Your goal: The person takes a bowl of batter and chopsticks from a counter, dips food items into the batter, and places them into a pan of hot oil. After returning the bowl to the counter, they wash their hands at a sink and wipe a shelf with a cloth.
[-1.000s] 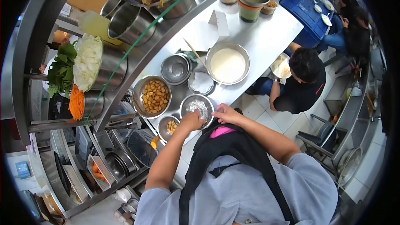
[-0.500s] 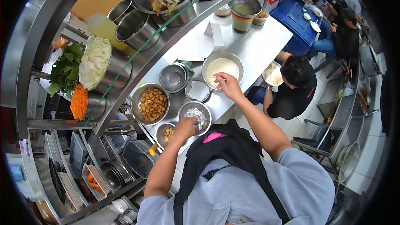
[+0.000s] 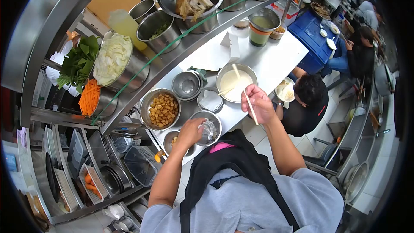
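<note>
Currently, the left hand (image 3: 189,133) grips the near rim of the small steel bowl (image 3: 207,113) of white coating on the surface (image 3: 276,47), fingers curled around the rim. The right hand (image 3: 258,102) hovers beside the batter bowl (image 3: 219,80), fingers pinching a chopstick (image 3: 240,84). The bowl of fried pieces (image 3: 146,99) stands near the small steel bowl.

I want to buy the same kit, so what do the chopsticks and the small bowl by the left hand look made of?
Chopsticks in the right hand: probably bare wood or bamboo, pale tan and matte. Small bowl at the left hand: likely stainless steel, grey with bright reflections on the rim.
</note>
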A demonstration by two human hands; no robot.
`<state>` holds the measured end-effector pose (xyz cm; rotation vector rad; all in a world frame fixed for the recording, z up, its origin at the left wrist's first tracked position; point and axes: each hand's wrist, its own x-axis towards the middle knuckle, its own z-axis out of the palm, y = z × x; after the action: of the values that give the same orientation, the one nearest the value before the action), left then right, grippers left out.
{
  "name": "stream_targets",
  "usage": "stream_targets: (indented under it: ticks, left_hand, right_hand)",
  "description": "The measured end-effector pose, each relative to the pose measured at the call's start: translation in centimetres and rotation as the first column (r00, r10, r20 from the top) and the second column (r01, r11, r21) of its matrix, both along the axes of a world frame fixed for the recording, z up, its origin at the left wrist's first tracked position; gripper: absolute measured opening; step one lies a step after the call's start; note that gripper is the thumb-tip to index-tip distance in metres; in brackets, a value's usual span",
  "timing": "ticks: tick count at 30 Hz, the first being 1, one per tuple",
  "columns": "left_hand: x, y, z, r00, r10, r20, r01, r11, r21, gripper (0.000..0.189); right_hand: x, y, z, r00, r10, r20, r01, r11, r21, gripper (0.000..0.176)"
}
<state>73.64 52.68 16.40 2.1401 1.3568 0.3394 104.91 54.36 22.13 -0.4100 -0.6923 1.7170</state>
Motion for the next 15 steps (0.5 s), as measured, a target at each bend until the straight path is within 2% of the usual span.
stream_targets:
  ticks: [1,2,4,5,7,8,9,11,13,15]
  left_hand:
    - [0.3,0.1,0.7,0.998,0.018,0.054,-0.018,1.0,0.002,0.028]
    - [0.5,0.2,1.1,0.998,0.028,0.056,-0.028,1.0,0.003,0.028]
    - [0.6,0.6,2.2,0.983,0.057,0.173,-0.068,0.996,0.054,0.026]
    - [0.8,0.7,2.9,0.982,0.072,0.173,-0.084,0.995,0.06,0.026]
    - [1.4,0.3,4.4,0.821,0.315,0.475,-0.15,0.923,-0.353,0.026]
    - [2.0,-0.1,5.6,0.715,0.34,0.611,-0.105,0.916,-0.387,0.029]
    - [2.4,-0.7,6.9,0.708,0.352,0.613,-0.126,0.916,-0.38,0.029]
    - [3.0,-1.7,9.2,0.46,0.432,0.775,-0.091,0.892,-0.443,0.027]
    - [2.7,-2.1,9.7,0.412,0.442,0.797,-0.112,0.892,-0.437,0.028]
    - [2.4,-2.7,10.9,0.431,0.414,0.802,-0.151,0.909,-0.388,0.027]
  right_hand:
    - [-0.2,-0.2,-0.1,0.982,0.108,-0.155,-0.111,0.994,-0.008,0.022]
    - [-0.7,-0.4,-0.1,0.958,0.16,-0.237,-0.171,0.985,-0.029,0.02]
    - [-1.9,-0.6,-0.1,0.93,0.222,-0.293,-0.241,0.97,-0.027,0.018]
    - [-2.5,-0.7,-0.1,0.897,0.272,-0.348,-0.3,0.954,-0.026,0.017]
    - [-4.0,-1.1,-0.7,0.915,0.289,-0.282,-0.316,0.947,-0.055,0.015]
    - [-4.7,-1.2,-0.8,0.91,0.338,-0.24,-0.355,0.934,-0.034,0.015]
    - [-5.3,-1.2,-0.8,0.901,0.386,-0.197,-0.396,0.918,-0.013,0.016]
    - [-6.6,-1.2,-0.7,0.868,0.451,-0.208,-0.46,0.888,0.008,0.017]
    - [-7.6,-1.2,-1.0,0.784,0.576,-0.233,-0.591,0.806,0.003,0.015]
    - [-8.8,-1.2,-1.3,0.742,0.621,-0.253,-0.641,0.768,0.007,0.015]
